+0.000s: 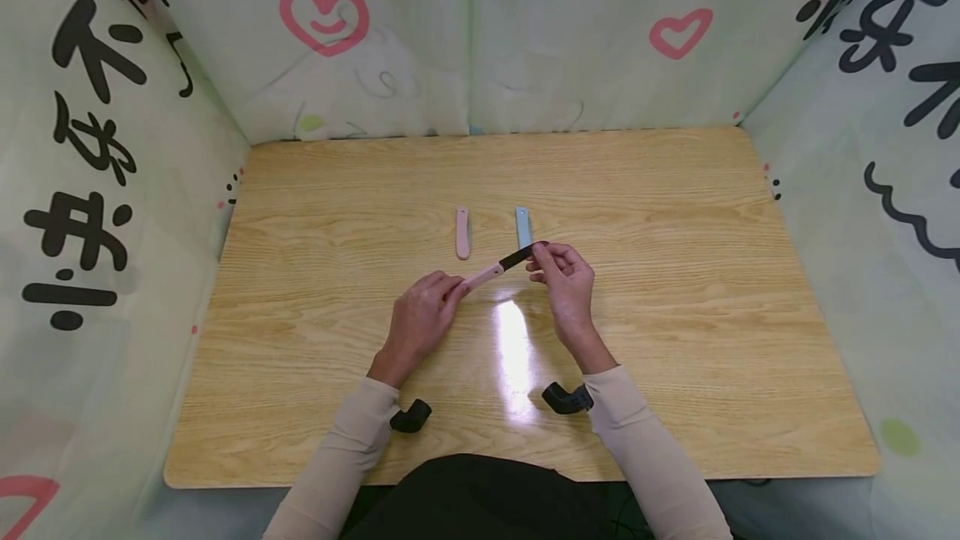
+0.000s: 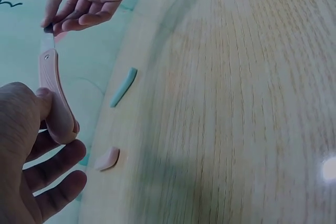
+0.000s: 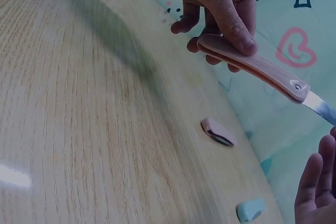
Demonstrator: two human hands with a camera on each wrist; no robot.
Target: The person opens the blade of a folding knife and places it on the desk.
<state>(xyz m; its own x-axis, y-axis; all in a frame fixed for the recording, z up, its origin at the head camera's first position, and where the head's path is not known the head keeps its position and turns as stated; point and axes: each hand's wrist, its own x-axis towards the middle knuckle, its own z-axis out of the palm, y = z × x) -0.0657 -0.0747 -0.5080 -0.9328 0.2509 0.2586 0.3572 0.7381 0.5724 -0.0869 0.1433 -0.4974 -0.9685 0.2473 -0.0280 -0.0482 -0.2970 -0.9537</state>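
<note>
- Nearest: left sleeve [image 1: 348, 440] and right sleeve [image 1: 656, 448], each with a dark wrist mount, left mount [image 1: 411, 417], right mount [image 1: 567, 399]; forearms converge over the wooden table [image 1: 735, 332].
- Left hand [image 1: 425, 315]: grips the butt end of the knife; thumb along the side of the pink handle [image 2: 55, 93], lower fingers loose beneath.
- Knife [image 1: 483, 276]: unfolded, between the hands, looks held above the table. Long axis slants from left hand up to right hand, rightward and away from the person.
- Key relation: handle runs out rightward from left grip, blade [image 1: 517, 257] continues roughly in line to right hand; left hand nearer the handle, right nearer the tip.
- Right hand [image 1: 566, 282]: pinches the blade near its far end, thumb on top, other fingers curled loosely; wrist slightly farther forward than left.
- Beyond: blue piece [image 1: 522, 223] just past right fingertips, pink piece [image 1: 462, 233] left of it, apart. Both probably folded knives.
- Farthest: printed curtain [image 1: 555, 40].
</note>
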